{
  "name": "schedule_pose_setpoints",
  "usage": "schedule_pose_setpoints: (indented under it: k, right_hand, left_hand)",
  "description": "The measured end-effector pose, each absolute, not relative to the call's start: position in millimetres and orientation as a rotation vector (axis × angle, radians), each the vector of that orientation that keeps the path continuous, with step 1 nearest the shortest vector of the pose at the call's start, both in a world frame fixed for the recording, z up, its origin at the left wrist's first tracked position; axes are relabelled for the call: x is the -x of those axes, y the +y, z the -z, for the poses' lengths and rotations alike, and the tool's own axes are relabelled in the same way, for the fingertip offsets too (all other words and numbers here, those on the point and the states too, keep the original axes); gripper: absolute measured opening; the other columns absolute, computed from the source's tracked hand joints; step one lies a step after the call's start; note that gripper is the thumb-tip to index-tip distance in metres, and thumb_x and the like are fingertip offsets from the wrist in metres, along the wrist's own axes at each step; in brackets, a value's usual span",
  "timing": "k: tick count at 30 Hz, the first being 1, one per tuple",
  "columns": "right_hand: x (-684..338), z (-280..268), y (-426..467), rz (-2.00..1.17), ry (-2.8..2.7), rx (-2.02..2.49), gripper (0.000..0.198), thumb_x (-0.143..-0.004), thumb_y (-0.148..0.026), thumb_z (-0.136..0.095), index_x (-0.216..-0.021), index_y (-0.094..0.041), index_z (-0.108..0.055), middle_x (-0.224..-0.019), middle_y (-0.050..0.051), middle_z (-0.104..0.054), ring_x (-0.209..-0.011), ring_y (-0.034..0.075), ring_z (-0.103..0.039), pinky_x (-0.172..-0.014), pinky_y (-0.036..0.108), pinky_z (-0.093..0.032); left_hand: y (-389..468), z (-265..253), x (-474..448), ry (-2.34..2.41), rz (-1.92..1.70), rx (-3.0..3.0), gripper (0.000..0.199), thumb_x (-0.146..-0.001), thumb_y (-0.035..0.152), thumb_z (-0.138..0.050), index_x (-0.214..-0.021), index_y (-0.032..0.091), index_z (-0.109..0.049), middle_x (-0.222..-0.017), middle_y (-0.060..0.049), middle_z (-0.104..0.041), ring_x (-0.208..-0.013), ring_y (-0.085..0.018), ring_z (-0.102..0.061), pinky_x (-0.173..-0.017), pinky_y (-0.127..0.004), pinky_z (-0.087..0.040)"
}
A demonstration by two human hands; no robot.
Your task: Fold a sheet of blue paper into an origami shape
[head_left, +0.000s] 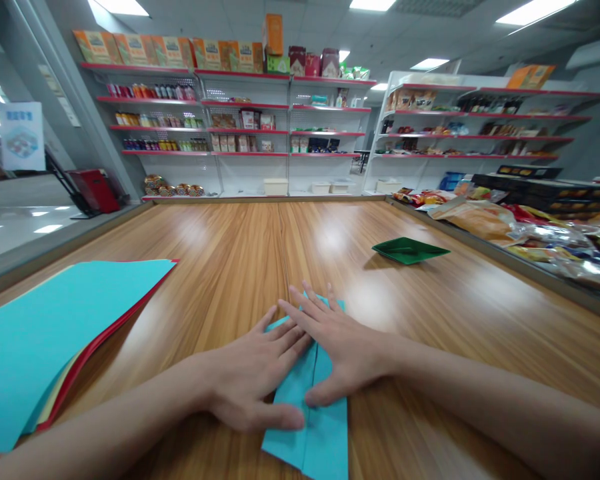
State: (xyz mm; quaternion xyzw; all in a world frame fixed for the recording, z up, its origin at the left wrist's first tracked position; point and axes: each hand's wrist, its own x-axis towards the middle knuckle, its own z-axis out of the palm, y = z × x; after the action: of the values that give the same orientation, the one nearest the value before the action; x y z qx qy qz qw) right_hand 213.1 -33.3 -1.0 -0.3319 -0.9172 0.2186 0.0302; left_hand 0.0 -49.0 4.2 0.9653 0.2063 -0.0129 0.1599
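Note:
A folded sheet of light blue paper [326, 437] lies on the wooden table, with a seam running down its middle. My left hand [257, 373] rests flat across its left side, fingers stretched toward the far end and thumb on the paper. From the right, my right hand [343, 343] presses on the same paper with fingers spread; its fingertips overlap those of the left hand near the top. The hands hide much of the paper's upper half. Farther off to the right sits a green folded paper boat [410, 251], touched by neither hand.
On the left lies a stack of coloured paper [75, 327], light blue on top with red and cream edges beneath. Packaged snacks [510, 227] are heaped beyond the table's right edge. Shelves [245, 103] of boxes, bottles and packets stand behind the table.

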Motion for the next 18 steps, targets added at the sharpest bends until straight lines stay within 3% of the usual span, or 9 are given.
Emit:
schedule_pose_setpoints:
  k: [3,9,18]
  right_hand:
    - [-217,2,-26,-0.695,-2.849,1.047,0.121,-0.059,-0.06,-0.07,-0.148,-0.021,0.001,-0.154,0.015,0.006,-0.139,0.039,0.01,-0.106,0.063,0.006]
    - [-227,6,-5,-0.717,-2.811,1.172,0.114,-0.065,-0.057,-0.067,-0.148,-0.014,-0.002,-0.154,0.015,0.004,-0.14,0.034,0.01,-0.109,0.058,0.005]
    - [-225,8,3,-0.776,-2.793,1.21,0.113,-0.065,-0.056,-0.067,-0.148,-0.014,-0.004,-0.154,0.014,0.001,-0.142,0.03,0.006,-0.112,0.053,0.004]
  left_hand:
    - [-49,-3,-2,0.627,0.037,-2.741,0.082,-0.09,0.06,-0.034,-0.149,0.017,0.003,-0.154,-0.013,0.001,-0.141,-0.032,0.0,-0.113,-0.054,-0.004]
    - [-46,5,0,0.589,0.051,-2.747,0.083,-0.088,0.061,-0.037,-0.149,0.015,-0.004,-0.153,-0.016,-0.002,-0.14,-0.035,0.0,-0.11,-0.059,-0.001]
    - [-48,2,-1,0.588,0.05,-2.749,0.083,-0.089,0.061,-0.036,-0.149,0.013,-0.005,-0.152,-0.017,-0.001,-0.14,-0.034,0.001,-0.11,-0.06,-0.004]
